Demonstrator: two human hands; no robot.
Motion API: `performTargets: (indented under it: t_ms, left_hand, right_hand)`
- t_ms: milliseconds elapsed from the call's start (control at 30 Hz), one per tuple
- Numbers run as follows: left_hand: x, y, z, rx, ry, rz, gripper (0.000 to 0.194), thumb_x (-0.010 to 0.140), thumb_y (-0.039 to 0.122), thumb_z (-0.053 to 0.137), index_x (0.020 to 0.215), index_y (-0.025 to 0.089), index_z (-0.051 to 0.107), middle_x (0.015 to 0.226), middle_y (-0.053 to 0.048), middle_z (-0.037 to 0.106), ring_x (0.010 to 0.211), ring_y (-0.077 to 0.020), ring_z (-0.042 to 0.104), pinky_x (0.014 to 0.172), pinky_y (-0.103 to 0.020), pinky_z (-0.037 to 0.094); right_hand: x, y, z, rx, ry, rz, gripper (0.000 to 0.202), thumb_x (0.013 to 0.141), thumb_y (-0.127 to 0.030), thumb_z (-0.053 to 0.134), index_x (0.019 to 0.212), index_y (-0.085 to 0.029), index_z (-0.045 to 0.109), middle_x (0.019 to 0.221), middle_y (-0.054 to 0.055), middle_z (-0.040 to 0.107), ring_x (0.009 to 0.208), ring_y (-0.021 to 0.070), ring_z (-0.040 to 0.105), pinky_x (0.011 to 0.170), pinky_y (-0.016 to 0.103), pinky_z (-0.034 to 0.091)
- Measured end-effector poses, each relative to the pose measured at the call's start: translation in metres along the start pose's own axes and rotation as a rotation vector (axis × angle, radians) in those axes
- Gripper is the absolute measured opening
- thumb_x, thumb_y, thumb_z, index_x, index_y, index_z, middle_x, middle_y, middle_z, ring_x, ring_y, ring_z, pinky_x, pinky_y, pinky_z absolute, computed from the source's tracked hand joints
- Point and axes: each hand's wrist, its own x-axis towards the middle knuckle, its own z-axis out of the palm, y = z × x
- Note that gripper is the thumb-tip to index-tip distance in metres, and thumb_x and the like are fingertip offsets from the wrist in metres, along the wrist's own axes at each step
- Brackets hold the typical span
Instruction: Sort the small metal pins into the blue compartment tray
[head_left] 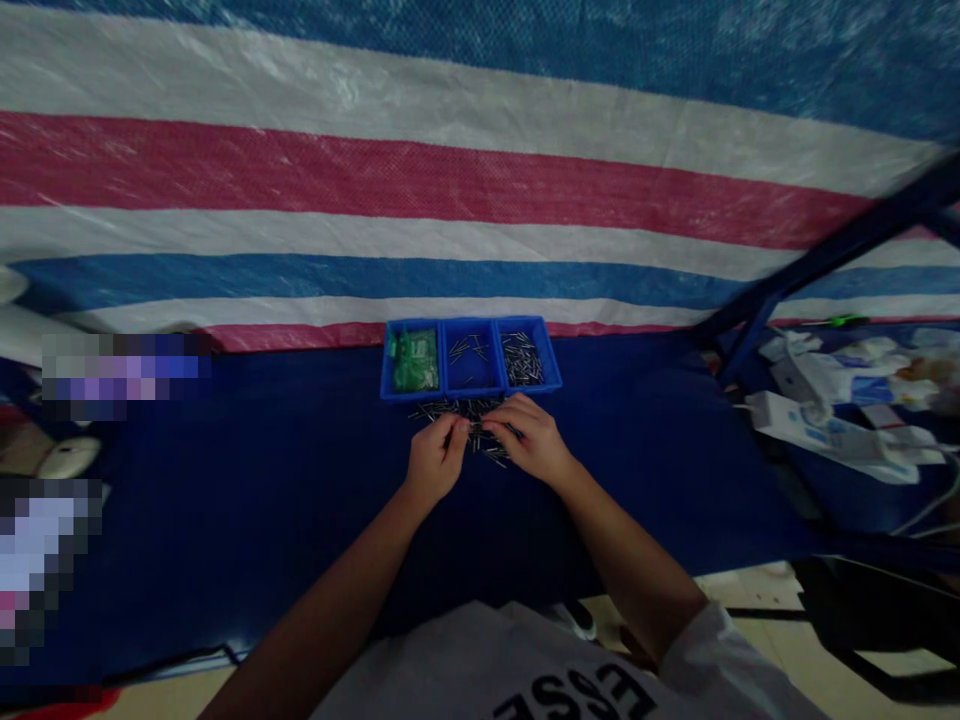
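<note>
Both hands meet over a loose pile of thin metal pins (491, 452) on the dark blue table. Thumb and fingertips are pinched together on my left hand (435, 462). My right hand (534, 440) is closed the same way, its fingertips almost against the left ones. Whatever lies between the fingertips is too small and dark to make out. Just beyond the pile stands a blue three-part tray (471, 388). Its left compartment holds a green plastic bag (414, 362), the middle one a few scattered pins (469, 350), the right one many pins (523, 360).
A striped tarpaulin (450, 180) hangs behind the table (285, 500). To the right, a blue frame post (750, 330) stands before a surface cluttered with plastic bags and a white box (795, 422). At the left are a white mouse (69, 458) and blurred-out items.
</note>
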Motion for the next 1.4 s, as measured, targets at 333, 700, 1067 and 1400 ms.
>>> performTargets:
  t_ms: [333,700,1067,1400]
  left_hand:
    - [-0.001,0.000,-0.004,-0.047,0.044,-0.020,0.028,0.094,0.033,0.044,0.083,0.017,0.064,0.061,0.002,0.059,0.053,-0.0093,0.053,0.055,-0.020,0.041]
    - [0.001,0.000,-0.003,0.019,0.050,0.011,0.028,0.093,0.032,0.046,0.077,0.016,0.063,0.055,0.004,0.051,0.049,-0.0079,0.047,0.053,-0.020,0.038]
    - [0.001,-0.001,-0.002,0.078,0.075,-0.011,0.026,0.093,0.034,0.046,0.082,0.017,0.063,0.057,0.004,0.053,0.049,-0.0086,0.046,0.053,-0.021,0.037]
    - [0.004,0.004,-0.003,0.145,0.064,0.008,0.029,0.093,0.035,0.045,0.079,0.017,0.063,0.064,0.001,0.060,0.057,-0.0108,0.053,0.058,-0.022,0.039]
  right_hand:
    - [0.001,0.003,0.000,-0.032,0.218,0.134,0.008,0.086,-0.025,0.065,0.082,-0.020,0.069,0.073,0.002,0.068,0.066,0.0152,0.061,0.067,0.032,0.050]
    - [-0.001,0.032,-0.014,-0.544,0.401,0.382,0.017,0.089,-0.030,0.060,0.093,-0.021,0.074,0.087,0.007,0.071,0.092,0.0241,0.055,0.084,0.041,0.040]
    - [-0.002,0.026,-0.009,-0.566,0.341,0.378,0.015,0.088,-0.025,0.061,0.096,-0.023,0.073,0.089,0.005,0.074,0.100,0.0255,0.057,0.089,0.044,0.032]
    - [-0.001,0.005,-0.004,-0.217,-0.026,0.122,0.018,0.090,-0.024,0.057,0.101,-0.020,0.070,0.090,0.005,0.071,0.086,0.0188,0.061,0.081,0.034,0.047]
